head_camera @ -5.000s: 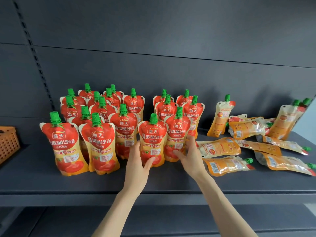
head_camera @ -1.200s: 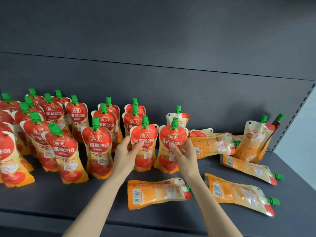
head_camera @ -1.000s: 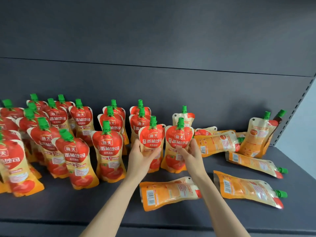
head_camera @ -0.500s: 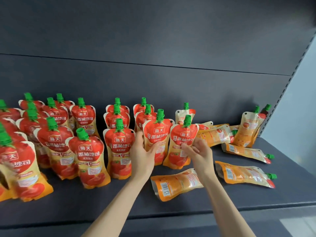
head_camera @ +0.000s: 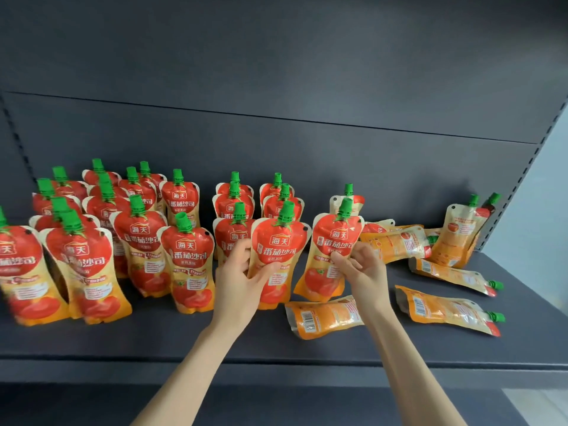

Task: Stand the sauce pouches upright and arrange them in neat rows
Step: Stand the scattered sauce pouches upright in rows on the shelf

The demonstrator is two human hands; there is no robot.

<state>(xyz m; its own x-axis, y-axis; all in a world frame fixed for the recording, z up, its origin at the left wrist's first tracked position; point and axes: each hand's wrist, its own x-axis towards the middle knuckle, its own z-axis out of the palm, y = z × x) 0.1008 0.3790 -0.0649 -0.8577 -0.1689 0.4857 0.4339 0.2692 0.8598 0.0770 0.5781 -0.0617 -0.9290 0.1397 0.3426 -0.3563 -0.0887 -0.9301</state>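
Both arms reach forward: your left hand (head_camera: 242, 279) has fingers (head_camera: 241, 247) clamped round an upright pouch (head_camera: 278, 239) on the shelf (head_camera: 184, 339); your right hand (head_camera: 365, 272) seems to pinch the next pouch (head_camera: 333, 236), fingers curled.

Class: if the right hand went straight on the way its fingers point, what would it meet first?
The right hand points forward-left at the rightmost upright red pouch, which it pinches at the edge, so it meets that first. Depth beyond is unclear.

The leftmost pouch (head_camera: 18, 272) is being cropped by the left edge (label smeared), and the right forearm (head_camera: 379, 321) is covering the cap end of the lying pouch (head_camera: 319, 318).
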